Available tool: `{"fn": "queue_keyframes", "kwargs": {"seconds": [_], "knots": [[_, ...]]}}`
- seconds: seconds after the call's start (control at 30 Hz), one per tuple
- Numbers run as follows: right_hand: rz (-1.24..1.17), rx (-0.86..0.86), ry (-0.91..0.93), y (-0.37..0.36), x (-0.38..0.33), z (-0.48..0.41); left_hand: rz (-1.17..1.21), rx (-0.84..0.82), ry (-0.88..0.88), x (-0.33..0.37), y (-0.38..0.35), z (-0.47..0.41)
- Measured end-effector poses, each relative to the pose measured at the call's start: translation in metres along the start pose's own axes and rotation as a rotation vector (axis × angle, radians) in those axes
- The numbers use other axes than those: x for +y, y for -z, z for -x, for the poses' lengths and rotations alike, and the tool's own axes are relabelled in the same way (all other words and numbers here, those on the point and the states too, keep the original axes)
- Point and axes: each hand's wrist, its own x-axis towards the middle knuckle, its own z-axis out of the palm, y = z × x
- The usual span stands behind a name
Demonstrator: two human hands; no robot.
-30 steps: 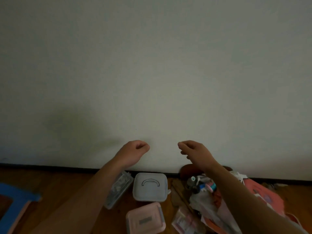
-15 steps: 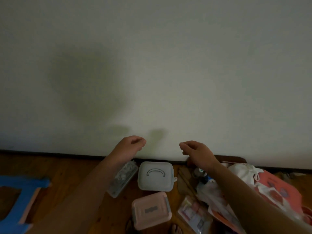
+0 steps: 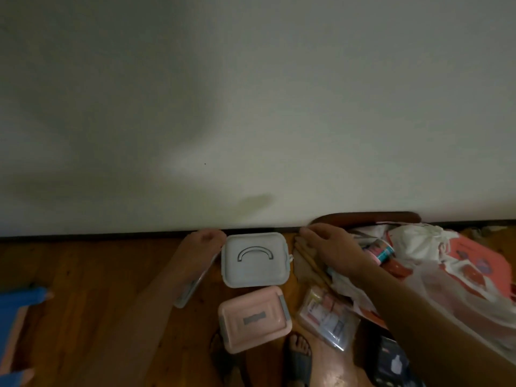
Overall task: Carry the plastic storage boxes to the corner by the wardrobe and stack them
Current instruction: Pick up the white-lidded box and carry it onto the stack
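A pale grey-blue plastic box (image 3: 255, 259) with a folded handle on its lid sits on the wooden floor against the wall. In front of it lies a pink box (image 3: 254, 318) with grey latches. A clear box (image 3: 190, 291) lies to their left, mostly hidden under my left forearm. My left hand (image 3: 203, 244) is at the grey box's left edge, fingers bent over, and holds nothing. My right hand (image 3: 329, 247) reaches down just right of the grey box, fingers relaxed, a small gap from it.
A heap of plastic bags and packets (image 3: 418, 275) fills the floor at the right. A flat clear packet (image 3: 326, 317) lies beside the pink box. A blue object (image 3: 19, 300) sits at the far left. My sandalled foot (image 3: 300, 353) stands near the pink box. The white wall (image 3: 251, 107) is close ahead.
Both hands have dropped from in front of the wall to floor level, either side of the grey box. The view has tilted down and come closer to the boxes.
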Motion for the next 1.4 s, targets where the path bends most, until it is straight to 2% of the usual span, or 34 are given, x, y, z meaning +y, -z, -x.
{"fn": "queue_keyframes", "kwargs": {"seconds": [0.4,0.57,0.67,0.93,1.1,1.4], "knots": [[0.084,0.015,-0.041,-0.094,0.131,-0.121,-0.037,0.096,0.112,-0.114,-0.075,-0.116],[0.085,0.027,-0.058,-0.137,0.181,-0.152,-0.071,0.074,0.123,-0.172,-0.097,-0.159],[0.098,0.008,-0.069,-0.158,0.208,-0.167,-0.005,0.048,0.143,-0.204,-0.109,-0.184],[-0.035,0.065,-0.212,-0.205,0.267,-0.205,0.013,0.062,0.181,-0.273,-0.138,-0.237],[-0.067,0.146,-0.206,-0.229,0.295,-0.226,-0.021,0.056,0.200,-0.304,-0.150,-0.264],[-0.087,0.115,-0.333,-0.255,0.331,-0.249,0.053,0.001,0.188,-0.345,-0.159,-0.287]]}}
